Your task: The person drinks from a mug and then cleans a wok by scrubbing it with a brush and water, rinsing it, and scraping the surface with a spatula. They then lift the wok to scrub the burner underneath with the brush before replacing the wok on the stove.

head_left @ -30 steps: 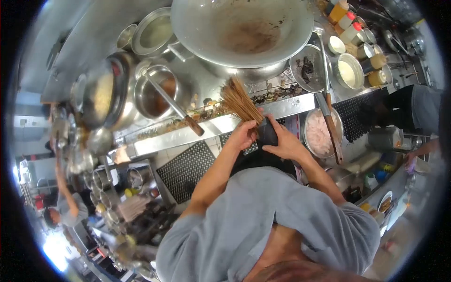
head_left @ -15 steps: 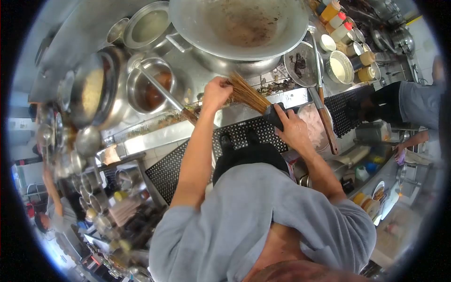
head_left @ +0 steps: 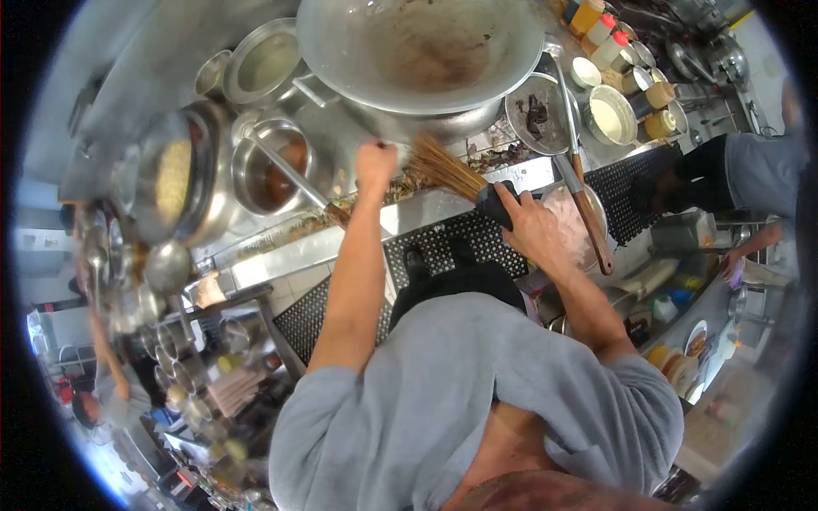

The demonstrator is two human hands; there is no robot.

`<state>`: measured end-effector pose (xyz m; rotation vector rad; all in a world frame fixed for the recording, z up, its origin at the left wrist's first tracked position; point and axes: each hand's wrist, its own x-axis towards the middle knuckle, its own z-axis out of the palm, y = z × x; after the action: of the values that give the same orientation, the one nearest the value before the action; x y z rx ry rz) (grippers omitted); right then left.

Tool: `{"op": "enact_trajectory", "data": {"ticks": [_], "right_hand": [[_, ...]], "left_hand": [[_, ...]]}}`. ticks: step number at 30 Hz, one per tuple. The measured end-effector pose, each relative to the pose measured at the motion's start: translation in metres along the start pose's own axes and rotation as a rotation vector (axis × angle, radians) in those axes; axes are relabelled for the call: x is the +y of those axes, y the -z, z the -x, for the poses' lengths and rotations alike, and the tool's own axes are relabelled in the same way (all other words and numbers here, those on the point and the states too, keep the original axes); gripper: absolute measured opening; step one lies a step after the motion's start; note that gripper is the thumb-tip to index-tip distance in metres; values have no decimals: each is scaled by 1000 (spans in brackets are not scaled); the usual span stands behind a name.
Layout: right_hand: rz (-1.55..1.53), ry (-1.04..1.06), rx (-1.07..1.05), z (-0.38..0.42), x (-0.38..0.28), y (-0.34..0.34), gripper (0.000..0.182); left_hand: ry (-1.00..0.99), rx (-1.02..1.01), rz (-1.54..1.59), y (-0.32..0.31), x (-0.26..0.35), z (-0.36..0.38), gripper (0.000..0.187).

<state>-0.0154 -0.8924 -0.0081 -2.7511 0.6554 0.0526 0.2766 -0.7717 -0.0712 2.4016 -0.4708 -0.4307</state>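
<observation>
My right hand (head_left: 535, 226) is wrapped around the dark handle of a bamboo wok brush (head_left: 445, 170). The brush's tan bristles point up and left, toward the base of a large wok (head_left: 375, 77). Left of the bristle tips and apart from them is my left hand (head_left: 375, 165), its fingers curled closed and slightly blurred. Whatever it may hold is hidden. Beneath both hands runs the metal stove edge (head_left: 400, 209), with dark food scraps (head_left: 503, 157) lying along it.
A steel pot of brown liquid (head_left: 288, 162) with a ladle (head_left: 294, 175) across it stands left. On the right are a strainer (head_left: 530, 128), a long-handled tool (head_left: 590, 217), a bowl of pale pieces (head_left: 562, 209) and sauce bottles (head_left: 601, 32). Other people work at both sides.
My left hand has moved left, away from the bristle tips it was at. The brush stays in my right hand, nearly in place. The view has shifted slightly.
</observation>
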Motion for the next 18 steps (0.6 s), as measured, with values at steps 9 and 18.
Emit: {"op": "enact_trajectory", "data": {"ticks": [9, 18], "right_hand": [[-98, -167, -149, -12, 16, 0, 83], [-209, -145, -164, -17, 13, 1, 87]], "left_hand": [[-92, -197, -354, 4, -30, -36, 52], [-53, -392, 425, 2, 2, -2, 35]]}}
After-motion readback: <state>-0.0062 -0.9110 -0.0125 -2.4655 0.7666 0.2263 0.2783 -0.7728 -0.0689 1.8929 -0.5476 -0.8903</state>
